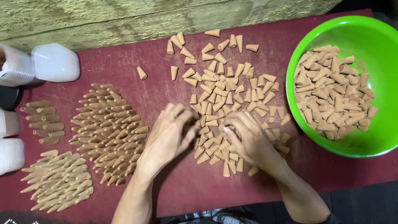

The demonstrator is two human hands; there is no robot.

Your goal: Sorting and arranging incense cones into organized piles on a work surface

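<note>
Under both hands [207, 135], loose cones [232, 89], tips every way.

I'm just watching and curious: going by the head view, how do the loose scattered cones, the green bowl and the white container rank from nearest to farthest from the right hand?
1. Loose scattered cones: under and around the right hand, at the mat's middle.
2. Green bowl: to its right, holding more cones.
3. White container: far left, at the mat's top corner.
</note>
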